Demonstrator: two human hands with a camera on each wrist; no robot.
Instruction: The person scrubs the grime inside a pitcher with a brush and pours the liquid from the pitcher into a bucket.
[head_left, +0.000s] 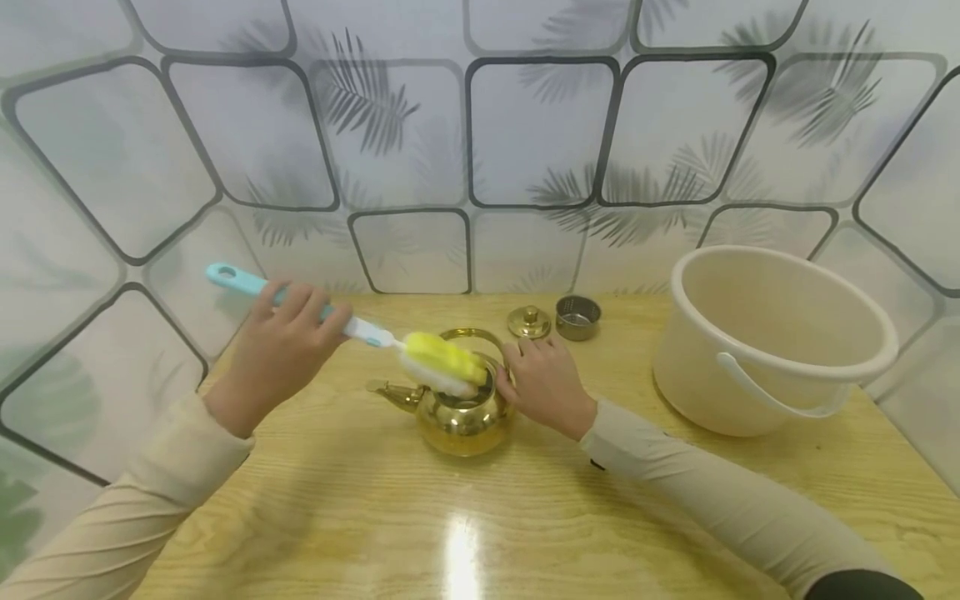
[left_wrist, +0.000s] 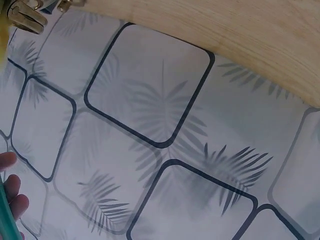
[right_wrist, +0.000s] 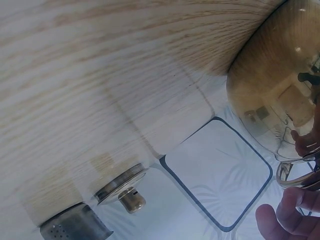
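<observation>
Left hand (head_left: 281, 343): clenched round the brush (head_left: 369, 333), whose sponge head (head_left: 447, 360) is held at the mouth of the kettle (head_left: 461, 429) on the table (head_left: 360, 517); kettle is gripped handle-side by the right hand (head_left: 547, 379). Brush likely light, soft-headed, best held mid-shaft; kettle probably slick. Lid (head_left: 529, 322), strainer (head_left: 577, 318) placed behind, bucket (head_left: 750, 383) right.

there is room in front of the kettle (head_left: 463, 429); lid (head_left: 529, 323) and strainer (head_left: 577, 330) (side by side) obstruct behind

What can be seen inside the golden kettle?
A yellow-and-white brush head crosses the mouth of the kettle; whether its tip dips inside is unclear. The inner bottom is covered.
</observation>
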